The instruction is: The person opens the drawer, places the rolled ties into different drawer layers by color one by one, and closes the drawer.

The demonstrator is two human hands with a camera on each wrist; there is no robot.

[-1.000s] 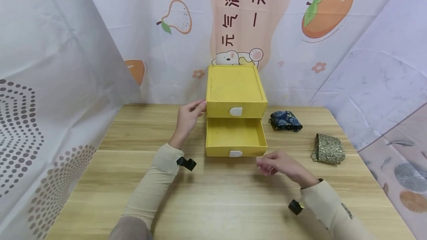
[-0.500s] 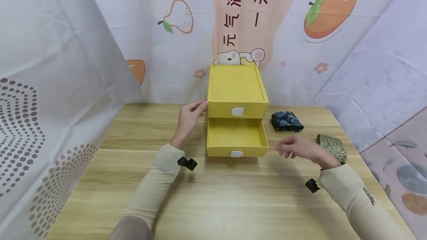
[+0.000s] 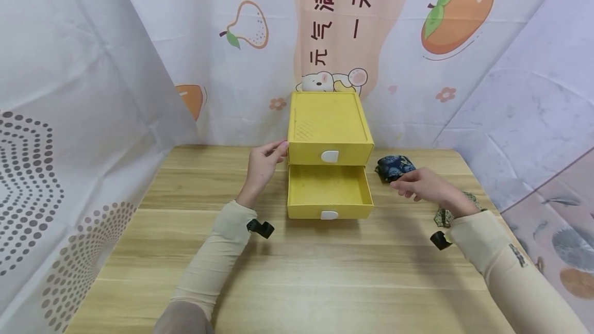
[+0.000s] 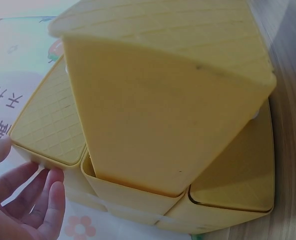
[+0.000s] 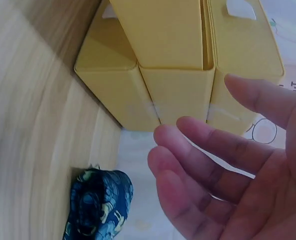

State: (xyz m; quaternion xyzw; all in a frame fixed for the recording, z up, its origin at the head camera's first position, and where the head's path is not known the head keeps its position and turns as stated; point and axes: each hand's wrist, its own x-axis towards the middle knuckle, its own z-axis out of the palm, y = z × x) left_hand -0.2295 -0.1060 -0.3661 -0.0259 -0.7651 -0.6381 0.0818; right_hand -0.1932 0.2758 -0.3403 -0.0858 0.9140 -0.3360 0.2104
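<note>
A yellow drawer cabinet [image 3: 331, 117] stands at the back of the table. Its middle drawer [image 3: 303, 211] is pulled out and bare inside. My left hand [image 3: 263, 165] touches the cabinet's left side near the top drawer; in the left wrist view its fingertips [image 4: 55, 175] lie at the edge. My right hand [image 3: 427, 187] is in the air right of the drawer, fingers loosely bent and holding nothing. Just beyond it lies a folded dark blue patterned cloth [image 3: 392, 166], partly covered by the hand in the head view and plain in the right wrist view.
A folded speckled green-brown cloth [image 3: 443, 218] lies on the wooden table [image 3: 315, 277], mostly hidden behind the right wrist. A printed fabric backdrop [image 3: 241, 81] hangs right behind the cabinet. White hanging sheets border the table on both sides.
My right hand has moved from the drawer's front right corner, rightward and then back toward the dark blue cloth. The left hand stays at the cabinet, and the drawer remains pulled out.
</note>
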